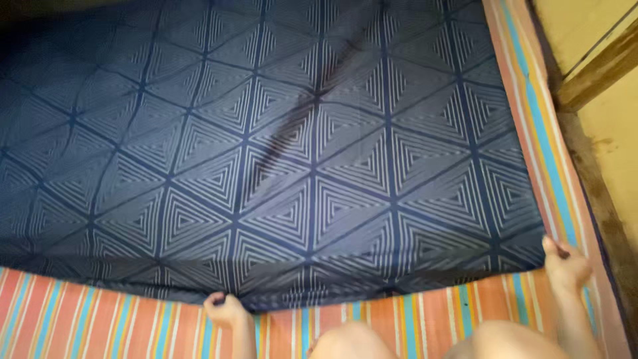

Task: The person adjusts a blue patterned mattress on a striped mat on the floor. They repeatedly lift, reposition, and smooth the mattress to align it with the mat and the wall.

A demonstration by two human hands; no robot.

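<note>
- The dark blue triangle-patterned sheet (279, 146) lies spread over the striped mattress (100, 319).
- The left hand (224, 310) pinches its near hem; the right hand (565, 266) grips the corner, fingers clenched on cloth.
- It looks light, soft and floppy; hem and corners seem the best places to hold.

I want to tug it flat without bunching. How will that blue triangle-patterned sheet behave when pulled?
The blue sheet is probably floppy: its near edge sags between the left hand and right hand. It looks thin and light, and may slide on the striped mattress.
</note>
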